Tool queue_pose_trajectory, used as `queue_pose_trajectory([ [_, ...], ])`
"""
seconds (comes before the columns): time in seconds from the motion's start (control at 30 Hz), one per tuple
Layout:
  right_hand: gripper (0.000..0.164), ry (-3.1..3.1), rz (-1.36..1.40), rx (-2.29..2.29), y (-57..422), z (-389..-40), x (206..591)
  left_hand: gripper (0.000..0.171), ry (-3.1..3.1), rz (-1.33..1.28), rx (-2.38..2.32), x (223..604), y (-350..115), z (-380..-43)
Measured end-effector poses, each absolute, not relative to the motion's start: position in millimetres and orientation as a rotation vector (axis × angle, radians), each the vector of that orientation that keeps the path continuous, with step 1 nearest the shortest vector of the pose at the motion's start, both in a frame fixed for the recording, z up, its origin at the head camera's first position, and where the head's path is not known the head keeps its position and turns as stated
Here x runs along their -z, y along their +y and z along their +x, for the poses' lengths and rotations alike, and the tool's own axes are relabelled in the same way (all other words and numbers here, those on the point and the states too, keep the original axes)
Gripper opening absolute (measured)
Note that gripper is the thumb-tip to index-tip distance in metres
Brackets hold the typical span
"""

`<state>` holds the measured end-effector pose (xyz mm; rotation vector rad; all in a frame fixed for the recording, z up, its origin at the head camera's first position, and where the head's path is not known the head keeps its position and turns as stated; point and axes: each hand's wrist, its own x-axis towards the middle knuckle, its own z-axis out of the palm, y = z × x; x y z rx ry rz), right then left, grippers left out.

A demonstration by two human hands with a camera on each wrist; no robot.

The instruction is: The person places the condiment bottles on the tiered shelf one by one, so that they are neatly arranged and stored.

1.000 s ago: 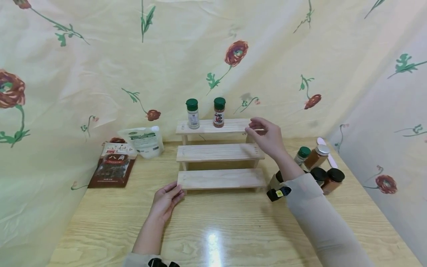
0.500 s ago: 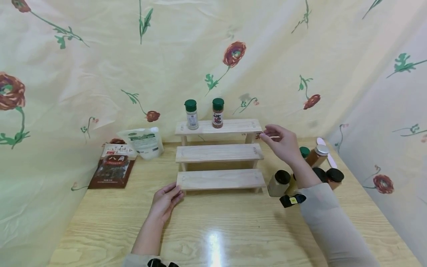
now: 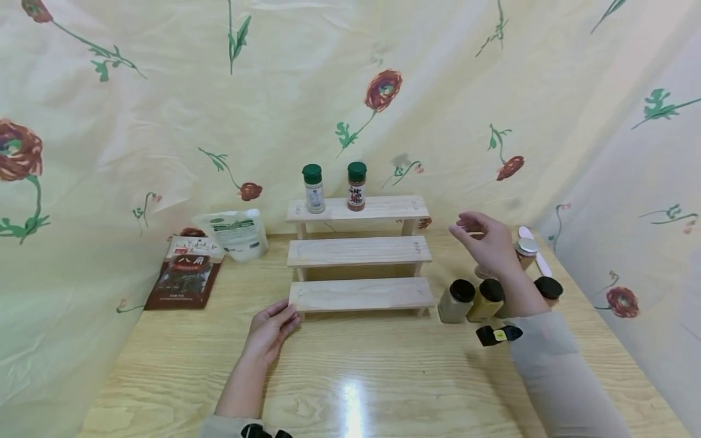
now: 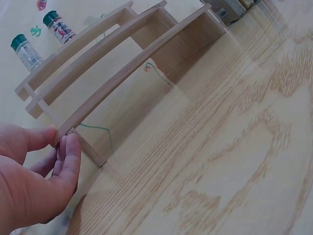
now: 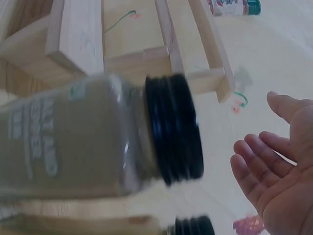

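Observation:
A three-tier wooden shelf rack (image 3: 361,293) stands on the table. My left hand (image 3: 269,333) pinches the left end of its lowest board, thumb above and fingers beneath, as the left wrist view shows. On the top board stand a green-capped bottle of pale contents (image 3: 314,193) and a green-capped bottle of red spice (image 3: 356,190). Nothing is in my right hand (image 3: 487,243), raised above the jars right of the rack with its fingers relaxed. Beneath it are a black-lidded jar of greyish powder (image 3: 456,305) and a black-lidded jar of yellowish powder (image 3: 485,304).
A silver-lidded jar (image 3: 527,249), another black-lidded jar (image 3: 549,289) and a white-pink stick-like item (image 3: 542,263) lie further right, partly behind my arm. Left of the rack are a brown spice packet (image 3: 187,271) and a white spouted pouch (image 3: 237,232). Flowered cloth hangs behind the table.
My right hand has moved right and slightly down, away from the top board, toward the jars. Both bottles stay in place. My left hand keeps its hold on the rack.

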<state>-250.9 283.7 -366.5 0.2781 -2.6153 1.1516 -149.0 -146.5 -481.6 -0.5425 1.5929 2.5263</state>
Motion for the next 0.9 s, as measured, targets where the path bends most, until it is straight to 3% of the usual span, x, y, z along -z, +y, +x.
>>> queue_pose_trajectory([
  [0.33,0.056,-2.625,0.227,-1.086,304.9,-244.1,364.4,0.044,1.587,-0.541,-2.542,481.6,-147.6,-147.5],
  [0.57,0.066,-2.674,0.142,-1.099,320.5,-240.5,362.3,0.044,1.599,-0.553,-2.514,480.9,-146.5,-146.4],
  [0.9,0.062,-2.708,0.151,-0.998,347.7,-241.6,375.8,0.045,1.594,-0.555,-2.51,479.0,-145.7,-145.8],
])
